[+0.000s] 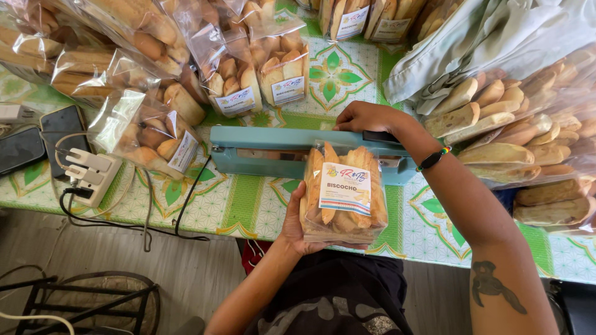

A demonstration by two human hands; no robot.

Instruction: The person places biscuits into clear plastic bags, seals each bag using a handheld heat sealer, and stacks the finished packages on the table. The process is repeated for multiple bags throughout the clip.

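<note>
Left hand [297, 228]: cups the clear bag of toasted bread slices [343, 193] from below, fingers wrapped on it, at the near tabletop [248, 208] edge.
Bag mouth: lies under the sealer arm; judged best kept flat, unwrinkled, slices clear of the seam.
Right hand [366, 116]: palm down on the teal heat sealer [273, 149] arm, fingers curled over it.
Texture: crinkly film, dry crusty slices.
Far: sealed bags [233, 77], patterned green cloth.

A clear labelled bag of toasted bread slices [345, 193] lies with its mouth in the teal heat sealer [261, 151]
</note>
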